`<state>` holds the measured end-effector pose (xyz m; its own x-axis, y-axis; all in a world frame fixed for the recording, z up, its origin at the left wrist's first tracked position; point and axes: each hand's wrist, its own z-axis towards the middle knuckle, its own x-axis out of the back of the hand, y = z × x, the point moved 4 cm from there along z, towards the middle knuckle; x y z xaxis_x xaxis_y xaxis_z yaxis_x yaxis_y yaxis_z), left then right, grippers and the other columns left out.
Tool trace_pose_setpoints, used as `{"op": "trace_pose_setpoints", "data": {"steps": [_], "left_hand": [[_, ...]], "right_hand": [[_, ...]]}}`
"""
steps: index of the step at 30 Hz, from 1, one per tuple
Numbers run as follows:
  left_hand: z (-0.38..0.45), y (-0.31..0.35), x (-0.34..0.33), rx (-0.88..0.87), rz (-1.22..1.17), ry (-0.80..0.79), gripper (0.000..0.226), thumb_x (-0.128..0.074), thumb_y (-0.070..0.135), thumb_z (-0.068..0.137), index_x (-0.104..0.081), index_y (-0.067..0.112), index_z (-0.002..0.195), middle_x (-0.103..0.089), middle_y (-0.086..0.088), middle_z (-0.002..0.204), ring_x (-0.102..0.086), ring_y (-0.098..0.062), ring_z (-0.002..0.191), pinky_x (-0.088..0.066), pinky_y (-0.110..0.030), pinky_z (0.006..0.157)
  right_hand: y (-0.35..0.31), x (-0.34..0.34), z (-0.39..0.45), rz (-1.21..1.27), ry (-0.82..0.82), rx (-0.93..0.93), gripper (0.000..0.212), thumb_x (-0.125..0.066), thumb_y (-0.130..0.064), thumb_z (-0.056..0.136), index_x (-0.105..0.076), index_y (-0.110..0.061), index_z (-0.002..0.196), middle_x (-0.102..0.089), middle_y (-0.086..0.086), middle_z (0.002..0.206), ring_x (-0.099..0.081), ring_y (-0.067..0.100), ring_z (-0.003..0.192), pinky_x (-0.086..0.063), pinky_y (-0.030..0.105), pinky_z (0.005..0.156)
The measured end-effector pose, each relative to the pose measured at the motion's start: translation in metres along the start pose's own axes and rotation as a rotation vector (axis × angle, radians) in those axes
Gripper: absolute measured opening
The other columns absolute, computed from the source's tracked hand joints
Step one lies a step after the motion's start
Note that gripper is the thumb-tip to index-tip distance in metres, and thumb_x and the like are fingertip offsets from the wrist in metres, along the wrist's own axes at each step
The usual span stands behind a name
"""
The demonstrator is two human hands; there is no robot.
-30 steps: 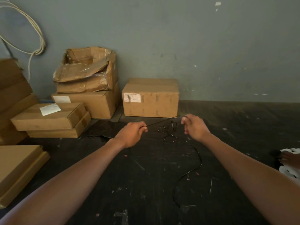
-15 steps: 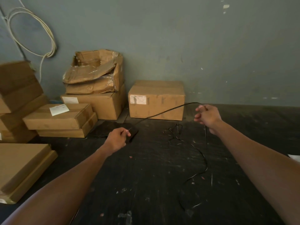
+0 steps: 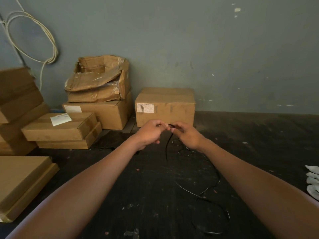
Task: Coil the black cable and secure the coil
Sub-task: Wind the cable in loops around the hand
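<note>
Both hands, our left hand (image 3: 149, 131) and right hand (image 3: 187, 134), pinch the black cable (image 3: 167, 147) between them near the cardboard box (image 3: 164, 106); coiling barely begun, most length trails loose across the floor (image 3: 155, 204), securing outstanding.

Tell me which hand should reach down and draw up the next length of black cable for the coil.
Right. The slack black cable trails over the floor beneath the right hand and forearm, while the left hand can hold the start of the loop between them.
</note>
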<state>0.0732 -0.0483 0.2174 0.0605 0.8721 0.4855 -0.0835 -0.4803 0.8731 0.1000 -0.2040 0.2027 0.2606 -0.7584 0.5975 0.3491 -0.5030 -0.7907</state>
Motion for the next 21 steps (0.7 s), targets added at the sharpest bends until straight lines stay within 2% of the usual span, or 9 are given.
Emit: {"op": "trace_pose_setpoints", "data": {"steps": [1,2,6,9,11,13,15,18,21], "left_hand": [[0.0,0.002,-0.002,0.035,-0.064,-0.026,0.024,-0.047,0.034,0.103,-0.068,0.022,0.1,-0.043,0.005,0.066,-0.045,-0.006,0.054,-0.048,-0.026,0.056],[-0.001,0.003,-0.004,0.079,-0.16,-0.066,0.026,-0.046,0.033,0.103,-0.068,0.019,0.1,-0.041,0.006,0.063,-0.042,-0.006,0.051,-0.047,-0.026,0.055],[-0.011,0.007,-0.012,0.221,-0.621,-0.296,0.033,-0.045,0.031,0.103,-0.072,0.014,0.095,-0.042,0.005,0.061,-0.044,-0.009,0.053,-0.051,-0.03,0.062],[-0.017,0.014,-0.018,0.216,-0.73,-0.416,0.03,-0.053,0.032,0.099,-0.076,0.014,0.091,-0.058,0.001,0.069,-0.058,-0.012,0.064,-0.057,-0.035,0.072],[-0.019,0.019,-0.022,0.205,-0.77,-0.455,0.034,-0.054,0.038,0.096,-0.077,0.013,0.093,-0.068,-0.003,0.079,-0.067,-0.016,0.072,-0.058,-0.038,0.078],[-0.02,0.025,-0.027,0.212,-0.835,-0.473,0.05,-0.048,0.052,0.095,-0.076,0.011,0.102,-0.073,-0.009,0.094,-0.072,-0.021,0.085,-0.057,-0.043,0.085],[-0.019,0.03,-0.031,0.209,-0.916,-0.496,0.068,-0.036,0.063,0.096,-0.073,0.009,0.115,-0.072,-0.013,0.109,-0.071,-0.026,0.1,-0.055,-0.047,0.092],[-0.021,0.037,-0.032,0.169,-1.04,-0.552,0.076,-0.028,0.066,0.096,-0.066,0.009,0.127,-0.067,-0.015,0.126,-0.063,-0.031,0.119,-0.048,-0.054,0.101],[-0.023,0.046,-0.031,0.117,-1.107,-0.593,0.07,-0.032,0.061,0.099,-0.059,0.008,0.136,-0.059,-0.016,0.138,-0.056,-0.032,0.128,-0.042,-0.059,0.106]], "right_hand": [[-0.001,0.001,0.0,0.027,0.019,-0.005,0.018,-0.049,-0.027,0.101,-0.061,-0.019,0.113,-0.064,0.011,0.105,-0.059,0.029,0.092,-0.048,0.044,0.083],[-0.001,0.004,0.0,0.034,0.043,0.004,0.019,-0.046,-0.026,0.102,-0.062,-0.016,0.106,-0.065,0.013,0.098,-0.058,0.033,0.086,-0.048,0.045,0.08],[-0.002,0.017,0.0,0.014,0.119,0.08,0.025,-0.041,-0.02,0.104,-0.065,-0.013,0.106,-0.069,0.014,0.106,-0.061,0.035,0.102,-0.047,0.049,0.092],[-0.004,0.025,0.001,0.057,0.182,0.127,0.023,-0.041,-0.018,0.104,-0.064,-0.018,0.1,-0.066,0.01,0.094,-0.059,0.022,0.086,-0.047,0.039,0.082],[-0.006,0.028,0.001,0.099,0.226,0.158,0.022,-0.042,-0.017,0.103,-0.063,-0.015,0.1,-0.062,0.015,0.088,-0.053,0.018,0.076,-0.045,0.035,0.075],[-0.008,0.029,-0.004,0.171,0.23,0.196,0.022,-0.042,-0.017,0.103,-0.063,-0.011,0.1,-0.066,0.016,0.091,-0.057,0.021,0.076,-0.047,0.034,0.074],[-0.012,0.029,-0.009,0.294,0.196,0.228,0.021,-0.045,-0.019,0.101,-0.063,-0.011,0.095,-0.066,0.007,0.087,-0.062,0.015,0.08,-0.05,0.029,0.077],[-0.012,0.028,-0.011,0.298,0.185,0.255,0.018,-0.049,-0.009,0.093,-0.06,-0.023,0.092,-0.058,-0.004,0.086,-0.057,0.008,0.08,-0.048,0.025,0.077],[-0.009,0.028,-0.011,0.351,0.243,0.285,0.027,-0.033,-0.004,0.103,-0.058,-0.002,0.093,-0.057,0.01,0.086,-0.062,0.013,0.078,-0.053,0.02,0.073]]}}
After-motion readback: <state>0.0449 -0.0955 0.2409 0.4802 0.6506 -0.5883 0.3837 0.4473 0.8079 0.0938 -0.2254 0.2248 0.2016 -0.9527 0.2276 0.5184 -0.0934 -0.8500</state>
